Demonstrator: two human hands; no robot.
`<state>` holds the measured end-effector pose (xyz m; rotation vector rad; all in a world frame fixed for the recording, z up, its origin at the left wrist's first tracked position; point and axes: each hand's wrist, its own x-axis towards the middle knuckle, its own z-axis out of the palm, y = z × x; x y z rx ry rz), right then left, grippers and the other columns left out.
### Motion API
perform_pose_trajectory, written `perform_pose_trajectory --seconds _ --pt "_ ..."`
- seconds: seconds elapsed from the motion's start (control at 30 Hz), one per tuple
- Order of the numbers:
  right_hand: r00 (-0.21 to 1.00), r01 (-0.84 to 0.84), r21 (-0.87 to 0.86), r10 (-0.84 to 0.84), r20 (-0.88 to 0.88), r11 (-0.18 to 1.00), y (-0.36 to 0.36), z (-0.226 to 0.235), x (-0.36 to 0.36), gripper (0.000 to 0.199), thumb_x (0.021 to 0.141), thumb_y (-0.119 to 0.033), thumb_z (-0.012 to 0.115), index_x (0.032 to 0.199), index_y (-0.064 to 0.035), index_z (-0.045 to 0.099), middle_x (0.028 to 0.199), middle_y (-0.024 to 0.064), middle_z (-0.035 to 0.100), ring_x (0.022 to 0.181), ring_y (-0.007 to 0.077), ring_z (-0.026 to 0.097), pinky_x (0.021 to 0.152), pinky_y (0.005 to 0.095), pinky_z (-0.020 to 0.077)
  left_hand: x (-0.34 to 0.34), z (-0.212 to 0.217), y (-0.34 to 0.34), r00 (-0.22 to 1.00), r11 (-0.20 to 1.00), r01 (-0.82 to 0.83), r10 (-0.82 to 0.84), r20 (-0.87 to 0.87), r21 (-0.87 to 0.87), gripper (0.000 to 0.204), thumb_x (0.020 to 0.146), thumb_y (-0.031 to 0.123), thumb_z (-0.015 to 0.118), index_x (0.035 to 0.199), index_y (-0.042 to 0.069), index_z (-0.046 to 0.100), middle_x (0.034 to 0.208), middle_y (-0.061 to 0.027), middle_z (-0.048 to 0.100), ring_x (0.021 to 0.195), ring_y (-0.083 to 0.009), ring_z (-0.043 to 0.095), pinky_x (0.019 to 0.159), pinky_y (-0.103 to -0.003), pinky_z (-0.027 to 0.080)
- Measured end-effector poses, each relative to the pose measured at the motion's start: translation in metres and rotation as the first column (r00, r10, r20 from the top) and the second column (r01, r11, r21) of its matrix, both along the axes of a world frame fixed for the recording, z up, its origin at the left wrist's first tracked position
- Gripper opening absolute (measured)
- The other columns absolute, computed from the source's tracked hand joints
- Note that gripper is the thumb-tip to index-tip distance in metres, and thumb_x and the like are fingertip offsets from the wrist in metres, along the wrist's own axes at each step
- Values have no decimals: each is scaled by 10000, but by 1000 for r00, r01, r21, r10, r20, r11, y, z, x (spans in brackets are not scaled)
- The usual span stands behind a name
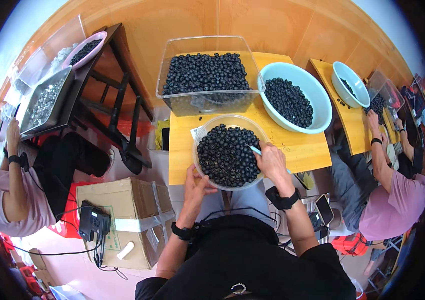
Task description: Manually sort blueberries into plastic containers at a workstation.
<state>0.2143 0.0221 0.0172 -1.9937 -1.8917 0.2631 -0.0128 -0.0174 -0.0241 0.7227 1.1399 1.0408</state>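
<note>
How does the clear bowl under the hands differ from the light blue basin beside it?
The clear bowl is see-through and heaped nearly full of small black parts; the light blue basin is opaque, larger and only partly filled. The left hand grips the bowl's rim; nobody touches the basin. Both are round.

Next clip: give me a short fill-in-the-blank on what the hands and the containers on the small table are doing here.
1. The left hand grips the near rim of the clear round ____ filled with small black parts.
2. The right hand rests on those parts, holding a thin light ____ tool.
3. The light blue basin stands to the ____ of the clear rectangular bin.
4. All three containers sit on a ____ table.

Missing words: bowl; blue; right; wooden
</note>
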Motion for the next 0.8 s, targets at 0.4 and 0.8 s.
perform_pose_trajectory --seconds 0.4,0.8 --pt "755 2 -15 -12 -655 1000 -10 25 1 256 874 -178 570 1081 -37 620 727 73 639 675 134 609 619 261 467 -8 -5 -1 998 999 33 -34 -61 -22 544 858 97 528 1339 123 276 1009 -86 503 759 -179 602 623 -303 535" --pt "269 116 664 621 -737 738 -69 181 16 778 878 -361 557 1406 8 122 566 -12 449 348 27 260 339 181 195 -54 93 10 908 872 -192 332 -255 450 661 746 -36 586 1339 64 311 1081 -73 455 760 -91 502 669 -202 447"
